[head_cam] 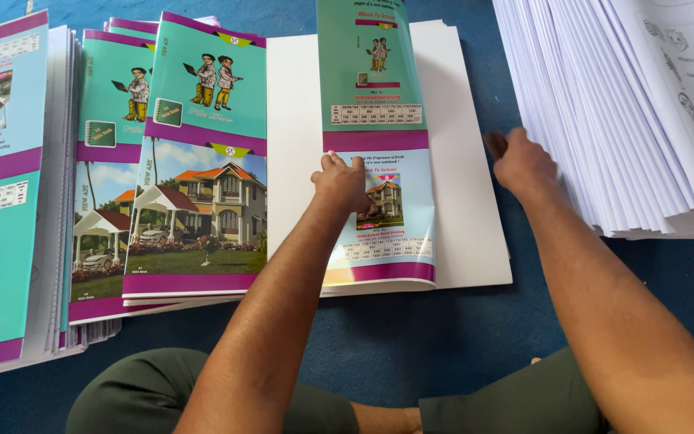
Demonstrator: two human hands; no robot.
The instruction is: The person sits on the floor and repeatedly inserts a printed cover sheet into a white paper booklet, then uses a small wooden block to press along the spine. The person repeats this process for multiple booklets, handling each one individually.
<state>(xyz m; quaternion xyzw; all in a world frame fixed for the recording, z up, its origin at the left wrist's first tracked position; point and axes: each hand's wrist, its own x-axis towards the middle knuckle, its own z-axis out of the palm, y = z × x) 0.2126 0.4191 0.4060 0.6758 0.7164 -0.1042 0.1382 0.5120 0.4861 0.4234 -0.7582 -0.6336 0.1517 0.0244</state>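
a blue carpeted floor [411, 337] fills my view, and everything lies on it; i sit with green-trousered legs folded at the bottom edge. i take the white sheet stack [467, 201] in the middle as my landmark.

on top of the white sheet stack, along its left half, lies a long printed cover strip [375, 104], teal above and pale blue below with purple bands and a small house picture. my left hand [340, 183] rests on the lower part of that strip, fingers bent and fingertips pressing down flat on the paper; it grips nothing, it only pins the strip. the strip runs from beyond the top edge of the view down past my left hand toward the near edge of the white sheet stack.

my right hand [522, 161] is just off the right edge of the white sheet stack, at the foot of a tall pile of fanned white pages [604, 120]. its fingers curl in against the lower edges of that pile, touching them; whether it has pinched any page i cannot tell, since the fingertips are hidden.

left of the white sheet stack, and overlapping its left edge, sit piles of finished covers [202, 161] showing cartoon children above and a house with a garden below. further left lies another pile of covers [2, 185], turned the other way.
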